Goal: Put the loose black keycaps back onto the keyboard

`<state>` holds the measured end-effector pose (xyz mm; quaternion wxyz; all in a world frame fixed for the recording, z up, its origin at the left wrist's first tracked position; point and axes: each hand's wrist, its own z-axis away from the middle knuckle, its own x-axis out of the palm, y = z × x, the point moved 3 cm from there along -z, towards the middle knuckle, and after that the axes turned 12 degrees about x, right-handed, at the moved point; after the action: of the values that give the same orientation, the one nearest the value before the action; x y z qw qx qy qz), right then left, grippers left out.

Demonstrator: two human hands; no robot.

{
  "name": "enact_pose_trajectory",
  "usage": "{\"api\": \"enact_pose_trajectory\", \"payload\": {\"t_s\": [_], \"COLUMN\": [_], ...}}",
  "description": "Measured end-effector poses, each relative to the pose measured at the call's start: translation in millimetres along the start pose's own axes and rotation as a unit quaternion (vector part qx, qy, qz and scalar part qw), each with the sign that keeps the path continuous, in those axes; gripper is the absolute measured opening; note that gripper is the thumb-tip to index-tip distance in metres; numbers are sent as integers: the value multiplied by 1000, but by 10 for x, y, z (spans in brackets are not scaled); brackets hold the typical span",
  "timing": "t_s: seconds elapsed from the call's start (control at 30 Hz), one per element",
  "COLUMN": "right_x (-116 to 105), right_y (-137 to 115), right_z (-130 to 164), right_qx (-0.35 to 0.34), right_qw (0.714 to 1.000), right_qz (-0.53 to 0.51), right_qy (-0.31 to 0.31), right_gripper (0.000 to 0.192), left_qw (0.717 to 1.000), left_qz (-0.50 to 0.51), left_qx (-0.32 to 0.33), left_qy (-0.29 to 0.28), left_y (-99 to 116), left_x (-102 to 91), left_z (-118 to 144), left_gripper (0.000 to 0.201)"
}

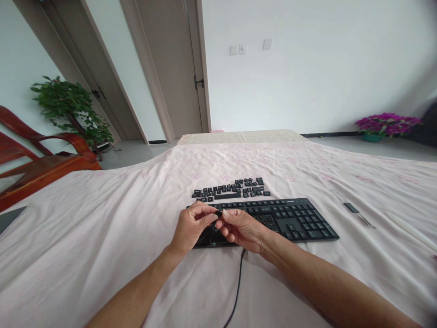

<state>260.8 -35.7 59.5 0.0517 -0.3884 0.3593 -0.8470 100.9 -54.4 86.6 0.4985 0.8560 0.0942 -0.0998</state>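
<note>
A black keyboard (293, 218) lies on a table covered with a pale pink cloth (102, 237). Its cable (237, 287) trails toward me. Both my hands hover over the keyboard's left part, where keys look removed. My left hand (193, 228) and my right hand (244, 230) meet fingertip to fingertip, pinching a small black keycap (218, 213) between them. Behind the keyboard lie several loose black keycaps (232, 188), laid out in rows with a long space bar among them.
A small dark tool (351, 208) with a thin metal end rests on the cloth to the right. A red wooden chair (44, 159) stands at the left. Beyond it is a green plant (73, 107); purple flowers (385, 123) sit far right.
</note>
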Motion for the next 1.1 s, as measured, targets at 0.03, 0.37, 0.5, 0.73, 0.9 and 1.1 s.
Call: {"api": "enact_pose_trajectory", "payload": {"t_s": [0.03,0.37,0.5,0.73,0.9,1.1], "right_x": [1,-78,-94,-30,-47,3], "right_y": [4,-59,-139,-177,-203,-241], "right_z": [0,-13,37,90,88,190], "right_qx": [3,-23,-44,-91,-177,-361], "right_qw": [1000,998,987,967,920,739], "right_qz": [-5,60,140,212,293,511], "right_qy": [-1,20,60,112,191,250], "right_gripper": [34,30,32,28,20,15], "left_qw": [1000,996,988,986,1000,988], "left_qz": [-1,-60,-82,-79,10,116], "left_qx": [0,70,129,146,3,-98], "left_qy": [0,-14,-29,-21,14,-8], "left_y": [3,-31,4,0,-126,-171], "left_x": [-1,-8,0,16,38,110], "left_z": [0,16,36,63,80,89], "left_gripper": [17,11,10,9,18,30]}}
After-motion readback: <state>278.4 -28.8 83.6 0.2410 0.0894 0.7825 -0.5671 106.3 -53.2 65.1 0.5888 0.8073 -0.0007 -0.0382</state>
